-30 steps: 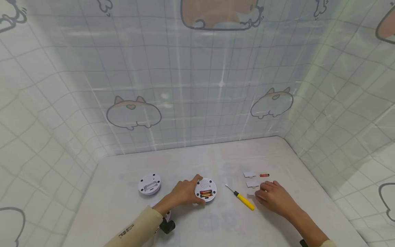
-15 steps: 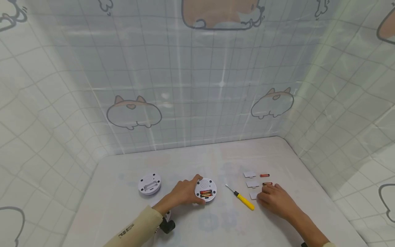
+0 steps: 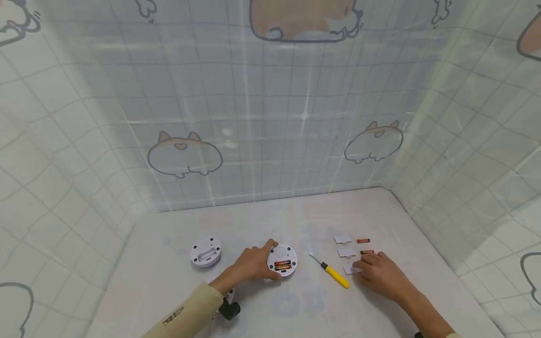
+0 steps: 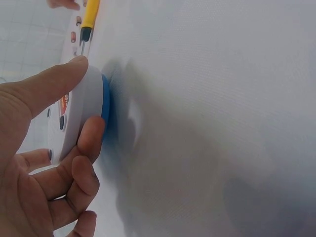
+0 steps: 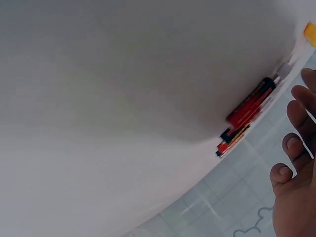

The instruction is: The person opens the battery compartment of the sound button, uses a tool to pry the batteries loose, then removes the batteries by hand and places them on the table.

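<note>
My left hand point(image 3: 253, 263) grips the side of a round white battery-powered device point(image 3: 280, 253), thumb and fingers around its rim. Its underside faces up, showing speaker holes, dark feet and an uncovered compartment with red-and-gold batteries point(image 3: 282, 265). A blue edge point(image 4: 106, 101) meets the table in the left wrist view. Over at the right, my right hand point(image 3: 382, 277) has its fingertips at a small white battery cover point(image 3: 348, 269), partly hidden beneath them. Two more covers lie behind it, one of them a white cover point(image 3: 346, 253). Loose batteries lie beside them, including a red battery point(image 5: 252, 103).
A yellow-handled screwdriver point(image 3: 335, 276) lies between the hands. At left stands a second round white device point(image 3: 205, 252) with a bare compartment. Another round device point(image 3: 230, 295) is mostly hidden under the left forearm. Patterned curtains point(image 3: 270, 117) enclose the table point(image 3: 177, 230).
My right hand has shifted slightly toward me, uncovering a second battery. The cover at its fingertips has settled from tilted to flat on the table. The left hand holds still.
</note>
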A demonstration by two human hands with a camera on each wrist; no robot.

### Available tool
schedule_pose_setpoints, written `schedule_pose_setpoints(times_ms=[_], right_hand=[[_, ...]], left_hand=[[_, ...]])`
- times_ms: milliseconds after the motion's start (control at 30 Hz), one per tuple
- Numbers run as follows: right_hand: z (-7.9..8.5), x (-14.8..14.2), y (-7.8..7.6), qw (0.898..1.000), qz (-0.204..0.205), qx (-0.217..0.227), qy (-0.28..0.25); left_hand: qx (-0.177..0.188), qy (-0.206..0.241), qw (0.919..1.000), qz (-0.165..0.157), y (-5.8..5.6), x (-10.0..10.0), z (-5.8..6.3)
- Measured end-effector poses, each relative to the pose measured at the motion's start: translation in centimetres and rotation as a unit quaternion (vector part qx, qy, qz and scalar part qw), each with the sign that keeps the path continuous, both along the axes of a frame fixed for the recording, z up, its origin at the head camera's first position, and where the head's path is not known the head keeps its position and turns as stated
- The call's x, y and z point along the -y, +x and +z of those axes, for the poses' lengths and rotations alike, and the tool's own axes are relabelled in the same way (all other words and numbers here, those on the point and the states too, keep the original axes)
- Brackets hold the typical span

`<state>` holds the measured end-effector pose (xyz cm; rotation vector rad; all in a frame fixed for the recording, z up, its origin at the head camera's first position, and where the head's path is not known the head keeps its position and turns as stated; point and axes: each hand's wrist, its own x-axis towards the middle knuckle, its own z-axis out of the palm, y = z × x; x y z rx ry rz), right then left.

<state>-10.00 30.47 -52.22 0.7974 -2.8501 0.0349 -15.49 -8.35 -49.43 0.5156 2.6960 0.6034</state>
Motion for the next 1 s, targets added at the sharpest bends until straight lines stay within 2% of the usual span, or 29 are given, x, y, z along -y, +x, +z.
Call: schedule_pose_setpoints(times_ms=[133, 200, 367, 467, 567, 767, 1000], right_hand=[[0.2, 1.1, -0.1, 0.999, -0.017, 0.026, -0.022], [0.2, 1.7, -0.2, 0.999, -0.011, 0.032, -0.033], [0.0, 3.1, -0.3, 0.998, 0.034, -0.006, -0.058], [-0.4, 3.7, -0.4, 0.997, 0.044, -0.028, -0.064], [-0.5, 4.3, -0.5, 0.998, 0.028, -0.013, -0.047], [-0.4, 5.5, -0.5, 0.999, -0.018, 0.047, -0.008], [-0.6, 6.0, -0.6, 0.998, -0.029, 0.05, 0.002]], left_hand=[[-0.002, -0.003, 1.0, 0.002, 0.1, 0.0, 0.0], [-0.001, -0.003, 1.0, 0.003, 0.1, 0.0, 0.0], [0.002, -0.001, 1.0, 0.004, 0.0, 0.0, 0.0], [0.001, 0.0, 1.0, 0.002, 0.0, 0.0, -0.1], [-0.002, 0.002, 1.0, 0.0, 0.0, 0.0, -0.2], [0.005, 0.008, 1.0, 0.002, -0.1, 0.2, -0.3], [0.004, 0.013, 0.9999, 0.003, 0.2, 0.3, -0.3]])
